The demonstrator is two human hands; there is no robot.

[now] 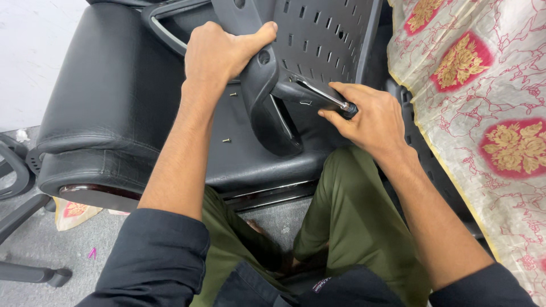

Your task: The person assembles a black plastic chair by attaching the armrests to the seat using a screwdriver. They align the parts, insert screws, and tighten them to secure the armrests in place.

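Observation:
My left hand (219,54) grips the curved black plastic armrest bracket (267,108) of a perforated black chair back (321,34). My right hand (369,116) is closed around the dark handle of a screwdriver (321,94); its metal shaft points up and left into the bracket. Both parts rest on a black leather chair seat (108,96). Two small loose screws (226,140) lie on the seat just left of the bracket.
A cream cloth with red and gold flower patterns (483,113) hangs at the right. Black chair base legs (23,210) stand on the grey floor at the left. My knees in olive trousers (347,216) are under the seat edge.

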